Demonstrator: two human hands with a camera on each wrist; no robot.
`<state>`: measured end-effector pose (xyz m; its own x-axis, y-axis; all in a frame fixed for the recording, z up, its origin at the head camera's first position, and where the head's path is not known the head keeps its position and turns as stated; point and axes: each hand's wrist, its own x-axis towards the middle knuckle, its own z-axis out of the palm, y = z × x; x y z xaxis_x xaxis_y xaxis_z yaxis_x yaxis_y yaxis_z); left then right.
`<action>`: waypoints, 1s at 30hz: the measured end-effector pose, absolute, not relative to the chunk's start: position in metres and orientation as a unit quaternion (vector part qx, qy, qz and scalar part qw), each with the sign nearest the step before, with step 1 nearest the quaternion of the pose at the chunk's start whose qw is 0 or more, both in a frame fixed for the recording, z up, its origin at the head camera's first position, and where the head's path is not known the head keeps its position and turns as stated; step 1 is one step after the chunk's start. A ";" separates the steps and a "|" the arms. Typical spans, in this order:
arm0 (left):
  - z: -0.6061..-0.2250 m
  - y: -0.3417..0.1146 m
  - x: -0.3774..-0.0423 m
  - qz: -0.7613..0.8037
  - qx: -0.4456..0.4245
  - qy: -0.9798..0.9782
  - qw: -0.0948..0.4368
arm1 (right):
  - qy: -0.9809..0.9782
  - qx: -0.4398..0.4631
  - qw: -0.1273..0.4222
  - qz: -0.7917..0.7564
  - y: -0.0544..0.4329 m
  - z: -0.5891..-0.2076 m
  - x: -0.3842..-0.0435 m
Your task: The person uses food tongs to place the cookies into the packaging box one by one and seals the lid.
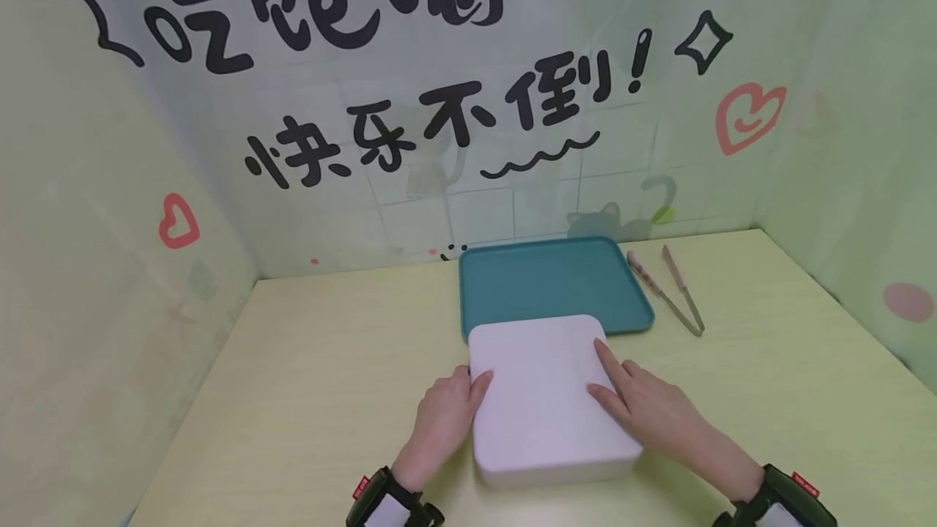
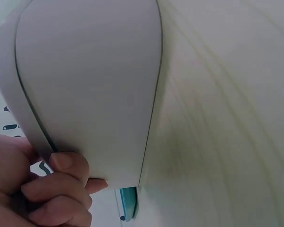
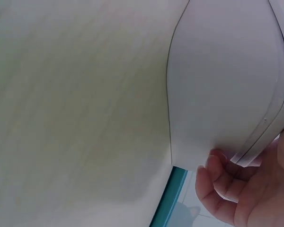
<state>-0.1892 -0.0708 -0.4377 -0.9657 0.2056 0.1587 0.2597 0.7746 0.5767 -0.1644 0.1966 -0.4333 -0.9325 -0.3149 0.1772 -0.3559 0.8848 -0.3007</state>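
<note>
A white box with rounded corners stands on the table, its smooth lid (image 1: 545,397) facing up. My left hand (image 1: 448,409) grips the lid at its left edge, thumb on top. In the left wrist view its fingers (image 2: 68,165) curl against the box wall (image 2: 90,94) by the seam under the lid. On the right edge my right hand (image 1: 651,405) holds the lid, with thumb and index finger on the top surface. The right wrist view shows its other fingers (image 3: 222,182) curled beside the wall under the lid's rim. The box's contents are hidden.
Behind the box lies a teal tray (image 1: 542,279), partly covered by the box in the head view. Tongs (image 1: 684,303) with pinkish tips lie spread to the right of the tray. A printed curtain (image 1: 322,210) surrounds the pale wooden table (image 1: 307,381) at the back and sides.
</note>
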 end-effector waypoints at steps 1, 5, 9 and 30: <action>-0.438 -0.071 -0.189 -0.324 -0.121 -0.938 0.032 | -0.968 0.171 0.058 0.175 0.197 -0.434 -0.163; -0.443 -0.074 -0.187 -0.377 -0.115 -0.919 0.000 | -0.961 0.176 0.054 0.208 0.197 -0.441 -0.159; -0.448 -0.072 -0.187 -0.404 -0.114 -0.908 0.007 | -0.957 0.183 0.070 0.214 0.200 -0.443 -0.155; -0.451 -0.080 -0.197 -0.379 -0.099 -0.919 -0.049 | -0.961 0.167 0.103 0.195 0.206 -0.437 -0.172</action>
<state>-0.1974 -0.0803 -0.4507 -0.9756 0.2191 -0.0144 0.1453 0.6933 0.7058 -0.1722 0.2056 -0.4367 -0.9232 -0.2807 0.2627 -0.3609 0.8679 -0.3412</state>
